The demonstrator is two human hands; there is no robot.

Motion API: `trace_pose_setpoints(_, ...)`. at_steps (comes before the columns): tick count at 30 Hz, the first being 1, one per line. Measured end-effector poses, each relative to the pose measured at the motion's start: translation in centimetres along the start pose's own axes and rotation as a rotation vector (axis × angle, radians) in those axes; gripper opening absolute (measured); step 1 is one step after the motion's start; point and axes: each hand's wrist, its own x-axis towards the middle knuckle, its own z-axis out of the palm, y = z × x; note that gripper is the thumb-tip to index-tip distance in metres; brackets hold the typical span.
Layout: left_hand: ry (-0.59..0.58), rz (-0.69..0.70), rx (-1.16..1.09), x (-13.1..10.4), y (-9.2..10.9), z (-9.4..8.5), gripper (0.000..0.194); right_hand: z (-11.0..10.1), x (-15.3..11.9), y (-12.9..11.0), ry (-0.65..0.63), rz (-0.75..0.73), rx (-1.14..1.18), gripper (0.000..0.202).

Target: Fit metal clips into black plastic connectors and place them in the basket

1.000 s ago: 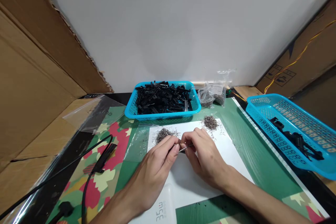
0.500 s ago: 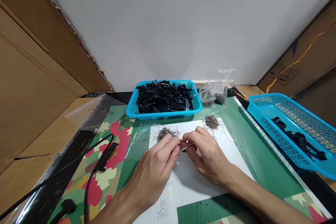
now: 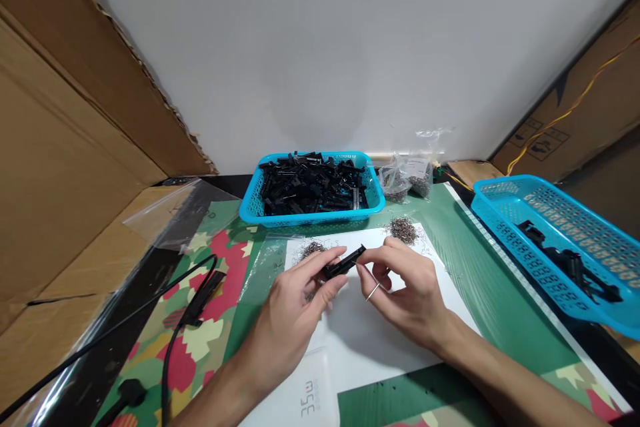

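Observation:
Between its thumb and fingers, my left hand [image 3: 295, 307] grips a slim black plastic part [image 3: 346, 263], held tilted above a white sheet [image 3: 385, 340]. My right hand [image 3: 405, 287] is closed, with a thin silver metal rod [image 3: 373, 291] sticking out between its fingers. Its thumb and index fingertip pinch together at the right end of the black part; anything tiny between them is too small to make out. Behind my left fingers lies a pile of small metal pieces [image 3: 314, 249], partly hidden. Another metal pile [image 3: 403, 229] sits beyond my right hand.
A blue basket [image 3: 313, 219] full of black parts stands at the back. Another blue basket [image 3: 545, 273] at right holds several black pieces. Small bags [image 3: 407, 180] of metal bits lie behind. A white 35W device [image 3: 315, 387] and a black cable [image 3: 167, 353] are near the front left.
My hands have moved apart and turned, so the black part now shows between them. The metal rod has swung to point down and left from my right hand.

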Motion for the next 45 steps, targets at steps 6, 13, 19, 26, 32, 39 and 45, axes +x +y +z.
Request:
trace_pose_setpoints(6,0.084,-0.033,-0.119,0.1,0.8,-0.1,0.05,0.1,-0.1,0.1,-0.017,-0.04,0.016,0.013)
trace_pose_setpoints(13,-0.102,-0.02,-0.186,-0.4,1.9,-0.4,0.047,-0.1,0.1,0.0,-0.024,-0.043,0.054,0.014)
trace_pose_setpoints(19,-0.017,0.026,-0.226,-0.4,2.1,-0.3,0.043,-0.6,0.3,-0.8,-0.003,-0.093,0.046,0.015)
trace_pose_setpoints(26,0.057,0.007,-0.291,-0.1,2.0,0.0,0.042,-0.4,0.1,-0.6,-0.005,-0.167,0.014,0.015)
trace_pose_setpoints(32,0.094,0.053,-0.261,-0.4,1.7,0.1,0.041,-0.4,0.0,-0.7,-0.049,-0.172,0.035,0.014)
trace_pose_setpoints(39,0.119,0.087,-0.212,-0.4,1.8,0.2,0.039,-0.4,-0.1,-0.8,-0.049,-0.183,0.05,0.017)
trace_pose_setpoints(45,0.151,0.112,-0.187,-0.5,2.0,0.1,0.041,-0.3,-0.2,-0.9,-0.026,-0.189,0.031,0.019)
